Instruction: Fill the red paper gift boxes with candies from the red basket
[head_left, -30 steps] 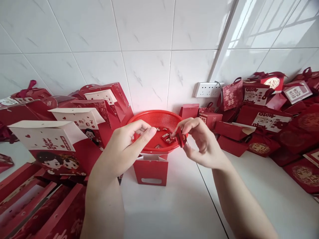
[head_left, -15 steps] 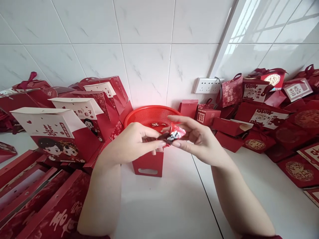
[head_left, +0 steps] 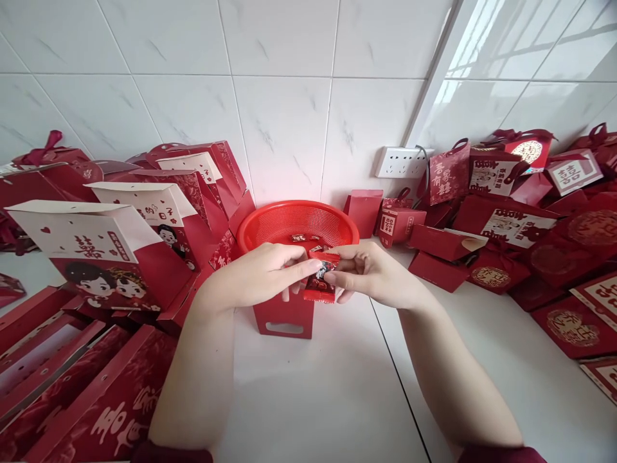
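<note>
Between my two hands is a small red wrapped candy (head_left: pixel 322 278) with dark and white print, its crimped ends at top and bottom. My left hand (head_left: pixel 270 273) pinches its left side, and my right hand (head_left: pixel 369 273) pinches its right side. Just below and behind them stands a red box (head_left: pixel 283 319) with an oval cutout in its front; its top is hidden by my hands. Behind my hands sits a red mesh basket (head_left: pixel 299 215) with several small wrapped candies (head_left: pixel 299 238) in it.
Many red and white gift boxes (head_left: pixel 106 257) stand and lie at the left. More red boxes (head_left: pixel 515 222) are piled at the right. A white power strip (head_left: pixel 401 162) is against the tiled wall (head_left: pixel 284 38).
The candy has turned upright and its printed face now shows flat between both hands. My right hand has moved slightly left and its fingers have closed in. The view has shifted slightly.
</note>
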The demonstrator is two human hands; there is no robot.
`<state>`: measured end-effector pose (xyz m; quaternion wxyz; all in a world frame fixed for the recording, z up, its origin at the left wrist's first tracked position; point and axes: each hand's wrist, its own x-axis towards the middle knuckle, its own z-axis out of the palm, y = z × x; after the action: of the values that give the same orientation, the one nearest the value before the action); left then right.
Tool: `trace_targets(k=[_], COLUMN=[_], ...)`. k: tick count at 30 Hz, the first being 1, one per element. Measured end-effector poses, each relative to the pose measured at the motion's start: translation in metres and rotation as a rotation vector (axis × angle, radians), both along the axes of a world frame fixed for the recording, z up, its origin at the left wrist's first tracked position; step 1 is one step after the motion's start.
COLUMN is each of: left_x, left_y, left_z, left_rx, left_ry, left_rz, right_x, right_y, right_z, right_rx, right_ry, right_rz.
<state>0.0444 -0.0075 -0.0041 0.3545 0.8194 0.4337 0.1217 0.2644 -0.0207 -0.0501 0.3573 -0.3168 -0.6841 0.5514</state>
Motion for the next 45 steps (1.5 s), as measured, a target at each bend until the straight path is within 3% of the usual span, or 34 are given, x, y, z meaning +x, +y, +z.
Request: trace_targets(k=[16,28,45], left_x=[0.0018,0.003,0.0019], left_y=[0.0,0.0022,0.0045], left_z=[0.0027,0.0019,-0.0027], left_rx=[-0.031,0.063,0.154], left_ry=[0.012,-0.151,-0.08], left_rz=[-0.031,0.009,0.027], right_x=[-0.0015,0.0004,0.0], right_y=[-0.0025,0.0014,0.0056], right_z=[0.0033,0.0004,-0.0024], right_rx=[0.098,0.037,0.124], right_ry=[-0.061,-0.001,-0.026], right_rz=[-0.011,-0.075,-0.047])
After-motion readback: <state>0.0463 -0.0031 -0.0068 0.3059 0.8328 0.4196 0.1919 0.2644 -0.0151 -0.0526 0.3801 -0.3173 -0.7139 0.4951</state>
